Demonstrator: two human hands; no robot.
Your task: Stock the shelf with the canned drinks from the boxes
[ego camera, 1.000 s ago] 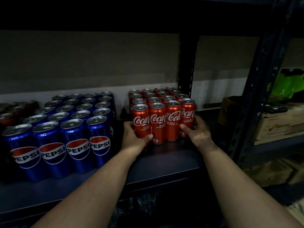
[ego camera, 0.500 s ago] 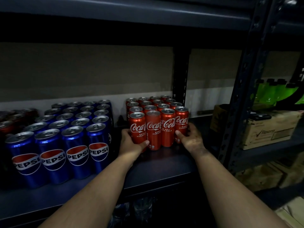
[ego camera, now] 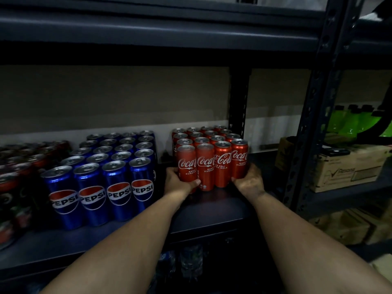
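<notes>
A block of several red Coca-Cola cans [ego camera: 212,164] stands on the dark shelf board [ego camera: 214,209], right of centre. My left hand [ego camera: 179,182] holds the block's front left corner, with the thumb lying across the front of the leftmost can. At the front right corner my right hand [ego camera: 250,182] holds the block, its thumb against the rightmost can. To the left stands a block of several blue Pepsi cans [ego camera: 110,177].
Darker cans [ego camera: 14,183] fill the far left of the shelf. A shelf post [ego camera: 238,115] rises just behind the red cans and another post [ego camera: 311,115] stands to the right. Cardboard boxes [ego camera: 347,168] and green bottles [ego camera: 352,122] sit on the neighbouring rack.
Both hands stay on the red can block, which now sits slightly farther back on the shelf. My view has tilted up, showing the shelf above.
</notes>
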